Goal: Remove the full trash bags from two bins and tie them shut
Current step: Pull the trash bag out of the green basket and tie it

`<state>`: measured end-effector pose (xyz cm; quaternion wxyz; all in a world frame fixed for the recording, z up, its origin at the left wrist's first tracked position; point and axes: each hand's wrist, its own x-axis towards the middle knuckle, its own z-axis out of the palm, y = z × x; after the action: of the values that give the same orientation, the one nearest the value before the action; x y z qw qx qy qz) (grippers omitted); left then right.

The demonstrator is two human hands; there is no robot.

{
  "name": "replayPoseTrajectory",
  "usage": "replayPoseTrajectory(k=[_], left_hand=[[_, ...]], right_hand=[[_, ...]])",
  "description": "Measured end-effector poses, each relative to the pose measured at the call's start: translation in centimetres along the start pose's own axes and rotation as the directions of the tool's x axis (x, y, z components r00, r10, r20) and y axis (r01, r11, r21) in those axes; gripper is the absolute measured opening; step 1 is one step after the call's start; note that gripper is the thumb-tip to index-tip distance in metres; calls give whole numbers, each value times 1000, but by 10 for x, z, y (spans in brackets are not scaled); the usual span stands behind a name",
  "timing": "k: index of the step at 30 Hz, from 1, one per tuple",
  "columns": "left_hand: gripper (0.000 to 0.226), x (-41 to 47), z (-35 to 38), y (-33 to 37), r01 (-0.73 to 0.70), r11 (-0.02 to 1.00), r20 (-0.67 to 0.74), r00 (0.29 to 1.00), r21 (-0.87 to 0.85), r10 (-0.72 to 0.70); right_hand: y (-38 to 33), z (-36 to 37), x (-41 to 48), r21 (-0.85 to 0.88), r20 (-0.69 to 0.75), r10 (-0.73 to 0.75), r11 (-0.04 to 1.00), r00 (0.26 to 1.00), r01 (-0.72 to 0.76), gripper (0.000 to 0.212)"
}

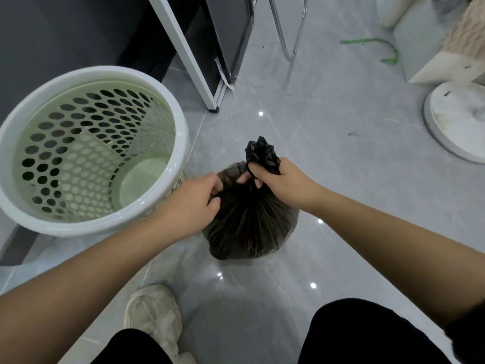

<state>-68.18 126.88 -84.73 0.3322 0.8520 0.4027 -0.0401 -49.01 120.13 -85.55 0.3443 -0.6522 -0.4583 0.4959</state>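
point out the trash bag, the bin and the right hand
trash bag (249, 227): head view, pleated black side
bin (97, 73): head view, white rim
right hand (283, 182): head view, back of hand

The black trash bag (249, 227) sits full and round on the gray floor (341, 179). Its top is bunched into a tight twist that sticks up. The white bin (86, 74), green and full of holes inside, stands upright just beside it.

Left: bin (183, 137) stood just beside bag (249, 227). Right, ahead: floor (367, 153) lay open. Far right: round base (451, 122) blocked. Ahead-left: frame leg (214, 103) stood.
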Motion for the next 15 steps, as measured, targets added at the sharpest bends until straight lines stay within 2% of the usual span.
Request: replayPoseTrajectory(k=[2,4,8,11,13,15], left_hand=[[16,-7,-4,-5,-12,998,41,999,54,10],[12,-15,-9,-8,-17,998,48,999,61,14],[13,-21,-11,-8,-2,1000,-48,999,-11,1],[32,-16,-8,-1,-16,998,-154,988,-54,8],[52,-12,-6,5,-70,998,-193,979,-8,67],[70,-8,-4,10,-138,985,-196,968,108,157]], right_hand=[[8,4,4,36,25,27,999,999,-28,41],[15,9,7,23,-27,60,998,998,-59,43],[16,17,11,86,-130,26,996,991,-15,31],[17,16,12,74,-74,-5,997,997,11,11],[17,11,10,17,-41,3,1000,999,-2,13],[16,8,8,-1,-26,8,1000,1000,-8,15]])
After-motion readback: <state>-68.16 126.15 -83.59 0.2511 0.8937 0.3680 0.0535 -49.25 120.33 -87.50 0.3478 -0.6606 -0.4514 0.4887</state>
